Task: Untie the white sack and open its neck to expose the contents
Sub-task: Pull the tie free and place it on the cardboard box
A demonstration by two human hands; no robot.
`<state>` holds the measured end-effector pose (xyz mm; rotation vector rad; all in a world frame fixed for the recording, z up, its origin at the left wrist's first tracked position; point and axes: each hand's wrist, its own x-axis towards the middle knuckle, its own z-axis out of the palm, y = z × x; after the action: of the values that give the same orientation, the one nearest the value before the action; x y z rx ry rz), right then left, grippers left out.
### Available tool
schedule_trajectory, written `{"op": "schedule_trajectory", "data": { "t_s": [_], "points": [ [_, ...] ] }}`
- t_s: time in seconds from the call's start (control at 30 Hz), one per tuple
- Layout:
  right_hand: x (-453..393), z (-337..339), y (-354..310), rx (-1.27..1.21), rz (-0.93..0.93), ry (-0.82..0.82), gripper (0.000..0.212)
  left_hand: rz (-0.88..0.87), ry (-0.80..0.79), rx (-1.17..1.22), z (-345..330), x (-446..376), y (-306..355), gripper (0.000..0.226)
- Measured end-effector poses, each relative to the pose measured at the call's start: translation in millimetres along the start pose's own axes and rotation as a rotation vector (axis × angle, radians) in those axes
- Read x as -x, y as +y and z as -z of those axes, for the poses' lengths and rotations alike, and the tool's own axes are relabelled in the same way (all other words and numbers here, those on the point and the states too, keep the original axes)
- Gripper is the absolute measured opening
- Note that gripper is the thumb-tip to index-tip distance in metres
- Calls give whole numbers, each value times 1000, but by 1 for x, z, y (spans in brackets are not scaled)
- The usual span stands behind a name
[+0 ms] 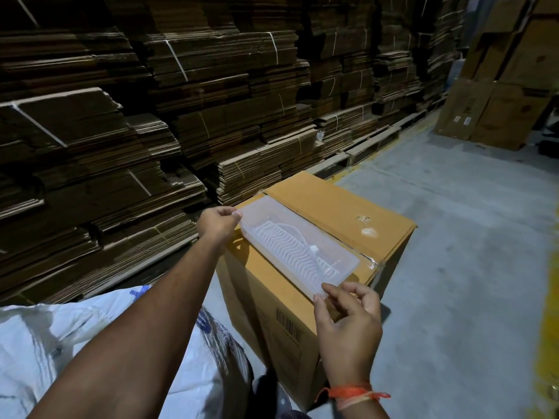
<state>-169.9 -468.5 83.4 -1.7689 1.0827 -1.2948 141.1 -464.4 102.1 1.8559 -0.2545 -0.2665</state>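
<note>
The white sack (60, 337) with blue print lies at the lower left, partly under my left forearm; its neck is not visible. A clear plastic tray (298, 246) with white ribbed contents lies on top of a closed yellow-brown carton (341, 213). My left hand (217, 222) pinches the tray's far end. My right hand (348, 322), with an orange thread on the wrist, touches the tray's near end with thumb and forefinger.
Tall stacks of flattened, strapped cardboard (151, 116) on pallets fill the left and back. More brown cartons (499, 86) stand at the far right. Grey concrete floor (469, 237) with a yellow painted line (547, 328) runs along the right.
</note>
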Motion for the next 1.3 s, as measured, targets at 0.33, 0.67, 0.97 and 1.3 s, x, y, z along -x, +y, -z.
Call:
{"op": "schedule_trajectory", "data": {
  "t_s": [0.33, 0.67, 0.97, 1.3],
  "points": [
    [-3, 1, -2, -33, -21, -38, 21, -107, 29, -218, 2, 14, 14, 23],
    [-76, 3, -3, -321, -417, 42, 10, -339, -240, -364, -17, 0, 43, 31],
    [-83, -4, 7, -389, -546, -6, 10, -326, -291, -403, -30, -6, 45, 23],
    [-69, 9, -8, -118, -280, 55, 19, -331, -199, -348, -8, 15, 41, 33]
  ]
}}
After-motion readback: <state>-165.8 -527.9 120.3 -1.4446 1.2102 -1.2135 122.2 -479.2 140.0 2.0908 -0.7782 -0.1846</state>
